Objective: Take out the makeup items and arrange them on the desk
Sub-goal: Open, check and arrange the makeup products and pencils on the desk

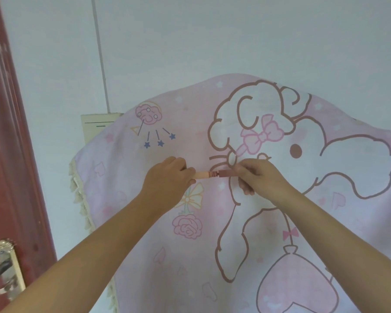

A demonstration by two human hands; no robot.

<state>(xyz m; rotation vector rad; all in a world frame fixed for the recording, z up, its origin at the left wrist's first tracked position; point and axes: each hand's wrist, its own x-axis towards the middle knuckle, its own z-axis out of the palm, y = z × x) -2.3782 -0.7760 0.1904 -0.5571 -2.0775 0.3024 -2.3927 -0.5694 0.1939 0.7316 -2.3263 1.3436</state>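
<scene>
Presently, both hands meet over the middle of a desk covered by a pink cartoon cloth (269,222), and between them they hold one small makeup tube (215,174) lying level, end to end. The left hand (167,177) has its fingers curled round the pale end; the right hand (255,176) pinches the darker end, which looks like the cap, with its lower fingers tucked beneath. Whether the tube is lifted off the cloth or just touching it cannot be told from this angle.

Judgement: a grip at each end, along the tube's length, suits pulling or twisting the cap, or checking it is seated, more than plain carrying; one hand alone would serve to set it down. It may equally be a steadying hold before placement.

No other makeup items show on the cloth, and no bag or case is in view, so the arranging appears to be at an early stage.

Surroundings: a red door (11,132) with a metal handle (5,265) stands at the left, a pale wall behind, and a cream box (97,127) sits at the cloth's far left corner
</scene>
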